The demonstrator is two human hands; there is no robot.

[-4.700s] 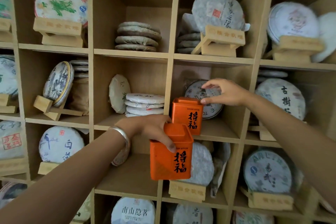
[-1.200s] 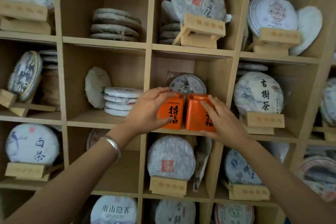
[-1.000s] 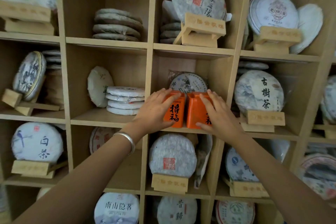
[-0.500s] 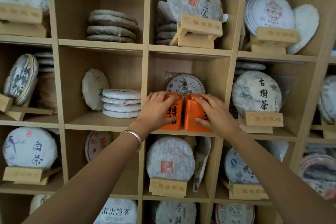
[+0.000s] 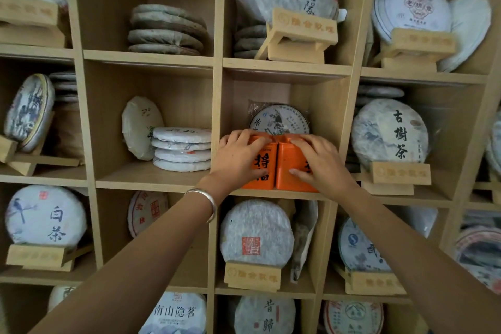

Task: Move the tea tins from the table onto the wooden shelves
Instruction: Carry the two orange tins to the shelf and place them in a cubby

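Note:
Two orange tea tins with black characters stand upright, side by side and touching, at the front of the middle cubby of the wooden shelves (image 5: 151,181). My left hand (image 5: 238,156) holds the left tin (image 5: 262,169), fingers over its lid and thumb on its front. My right hand (image 5: 321,164) holds the right tin (image 5: 286,164) the same way and hides most of its label. A round wrapped tea cake (image 5: 280,119) leans against the cubby's back wall behind the tins.
Every neighbouring cubby holds paper-wrapped tea cakes, some stacked flat (image 5: 181,149), some upright on small wooden stands (image 5: 390,133). The cubby left of the tins has bare board at its front. A wooden divider (image 5: 217,106) stands close to my left hand.
The second tin, carried in my left hand earlier, now stands on the shelf beside the first. Over the last second both hands pressed the tins together and further into the cubby.

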